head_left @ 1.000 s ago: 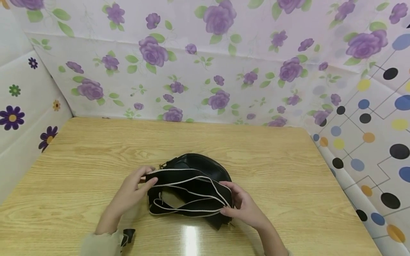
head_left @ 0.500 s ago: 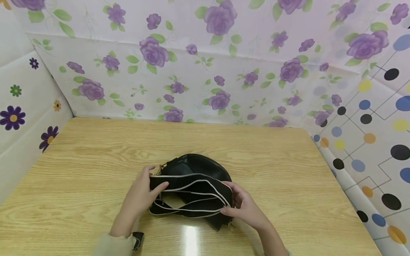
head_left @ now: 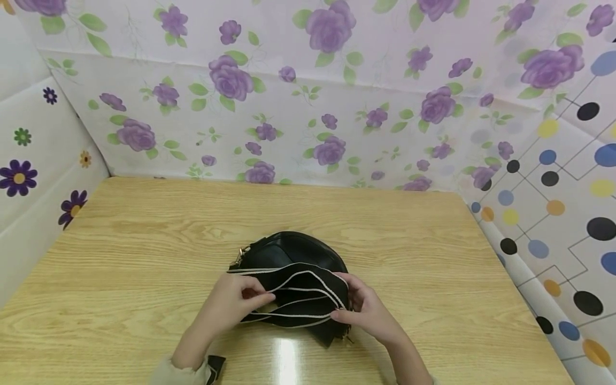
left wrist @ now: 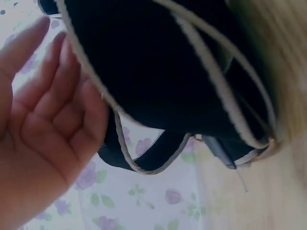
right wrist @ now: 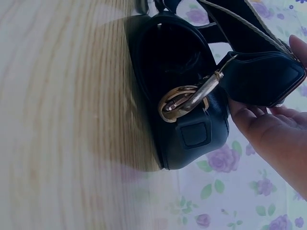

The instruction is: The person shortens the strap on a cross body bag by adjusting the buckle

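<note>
A black handbag (head_left: pixel 308 248) lies on the table, its rounded top toward the back wall. In front of it, a wide black strap with cream edging (head_left: pixel 313 270) is folded into several loops. My right hand (head_left: pixel 361 307) grips the folded strap's right end, thumb in front and fingers behind. A gold ring and clasp (right wrist: pixel 184 103) show on the bag's end in the right wrist view. My left hand (head_left: pixel 236 299) is at the loops' left side, thumb and forefinger extended over them. In the left wrist view its bent fingers (left wrist: pixel 67 96) lie alongside the strap's edge, with nothing between them and the thumb.
The wood-grain table (head_left: pixel 144 240) reaches back to a wall sheet (head_left: pixel 289 123) printed with purple flowers. Patterned sheets also stand at the left and right. A small black piece (head_left: pixel 216 368) shows beside the left sleeve (head_left: pixel 180 373).
My left hand has left the strap's upper left end and moved right and toward the front, over the loops. The strap's left end has sunk slightly. My right hand keeps its place.
</note>
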### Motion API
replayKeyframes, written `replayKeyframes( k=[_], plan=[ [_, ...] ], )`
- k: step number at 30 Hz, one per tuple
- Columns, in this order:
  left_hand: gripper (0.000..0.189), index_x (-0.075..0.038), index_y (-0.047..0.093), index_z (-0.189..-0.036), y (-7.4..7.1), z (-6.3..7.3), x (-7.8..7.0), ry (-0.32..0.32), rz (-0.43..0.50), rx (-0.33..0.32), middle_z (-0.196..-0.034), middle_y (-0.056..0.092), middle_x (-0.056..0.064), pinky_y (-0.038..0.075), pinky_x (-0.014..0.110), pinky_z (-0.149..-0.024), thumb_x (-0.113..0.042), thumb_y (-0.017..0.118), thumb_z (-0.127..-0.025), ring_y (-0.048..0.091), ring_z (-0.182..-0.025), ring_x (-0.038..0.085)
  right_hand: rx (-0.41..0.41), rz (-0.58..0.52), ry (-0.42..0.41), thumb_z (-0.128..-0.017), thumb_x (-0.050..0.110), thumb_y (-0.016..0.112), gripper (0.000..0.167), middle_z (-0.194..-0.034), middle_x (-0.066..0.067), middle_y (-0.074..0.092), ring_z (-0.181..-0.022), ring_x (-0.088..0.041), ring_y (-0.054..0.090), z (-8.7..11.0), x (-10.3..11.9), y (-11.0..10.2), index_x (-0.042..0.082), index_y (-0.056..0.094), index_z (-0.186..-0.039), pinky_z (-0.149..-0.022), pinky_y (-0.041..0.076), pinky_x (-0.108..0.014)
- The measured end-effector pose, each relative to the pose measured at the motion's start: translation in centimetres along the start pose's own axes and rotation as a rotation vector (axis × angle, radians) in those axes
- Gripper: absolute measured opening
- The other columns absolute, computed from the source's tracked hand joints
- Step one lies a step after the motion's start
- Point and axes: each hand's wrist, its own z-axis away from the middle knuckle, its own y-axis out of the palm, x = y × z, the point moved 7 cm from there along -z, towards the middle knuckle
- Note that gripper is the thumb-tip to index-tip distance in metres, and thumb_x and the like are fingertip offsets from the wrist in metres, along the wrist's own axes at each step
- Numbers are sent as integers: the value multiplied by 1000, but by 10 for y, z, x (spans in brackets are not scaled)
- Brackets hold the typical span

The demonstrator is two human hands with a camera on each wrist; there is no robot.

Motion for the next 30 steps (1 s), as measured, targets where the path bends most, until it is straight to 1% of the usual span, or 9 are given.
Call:
replayKeyframes(
  k=[4, 8, 11, 14, 16, 19, 23, 27, 30],
  plan=[
    [12, -12, 69, -75, 15, 0, 0, 59, 55, 139, -72, 62, -9, 46, 22, -59, -24, 68, -79, 54, -65, 2, 1, 6, 0, -78, -3, 64, 54, -110, -21, 51, -92, -20, 53, 0, -1, 0, -4, 40, -126, -77, 46, -29],
    [23, -4, 68, -86, 27, -1, 2, 84, 92, 215, -80, 64, -2, 47, 23, -62, -27, 66, -81, 57, -72, 6, 9, -3, -13, -78, -3, 64, 54, -110, -21, 50, -92, -21, 53, 0, 0, 1, -5, 40, -126, -77, 46, -29],
    [33, 3, 64, -96, 33, -1, 3, 61, 144, 274, -88, 64, 5, 47, 25, -66, -27, 65, -82, 59, -77, 11, 16, -11, -29, -78, -4, 64, 54, -111, -21, 50, -93, -21, 52, 0, 2, 2, -5, 40, -126, -78, 45, -29],
    [38, 6, 60, -103, 39, -1, 1, 57, 173, 330, -94, 63, 10, 48, 27, -69, -26, 64, -82, 60, -81, 16, 27, -1, -44, -77, -4, 64, 54, -112, -20, 51, -93, -21, 52, 0, 3, 3, -5, 41, -126, -78, 45, -29],
    [40, 6, 58, -106, 42, -1, -2, 71, 181, 355, -94, 62, 9, 48, 28, -71, -25, 65, -82, 59, -82, 17, 37, 19, -53, -76, -4, 65, 55, -111, -18, 52, -92, -21, 53, -1, 4, 3, -4, 41, -125, -78, 45, -30],
    [41, 5, 58, -106, 45, -2, -7, 93, 170, 360, -89, 60, 4, 46, 28, -70, -27, 66, -81, 57, -81, 15, 48, 66, -62, -74, -5, 67, 56, -109, -15, 53, -89, -20, 53, -1, 5, 3, -2, 43, -125, -76, 45, -30],
    [39, 1, 59, -102, 47, -3, -10, 100, 189, 323, -81, 54, -2, 43, 25, -67, -28, 69, -78, 50, -75, 9, 52, 141, -66, -72, -4, 69, 57, -108, -13, 54, -87, -18, 53, 1, 7, 4, 0, 46, -123, -75, 45, -30],
    [28, -8, 62, -96, 48, -3, -9, 90, 269, 295, -81, 56, -5, 43, 24, -66, -27, 70, -77, 50, -74, 7, 64, 205, -77, -71, -3, 71, 56, -106, -11, 55, -84, -17, 54, 2, 10, 6, 2, 47, -122, -72, 46, -30],
    [20, -11, 64, -91, 46, -3, -10, 87, 323, 272, -85, 60, -4, 45, 26, -69, -26, 69, -78, 54, -78, 10, 67, 235, -83, -71, -3, 71, 57, -103, -8, 56, -82, -15, 55, 2, 13, 8, 2, 47, -122, -69, 47, -31]
  ],
)
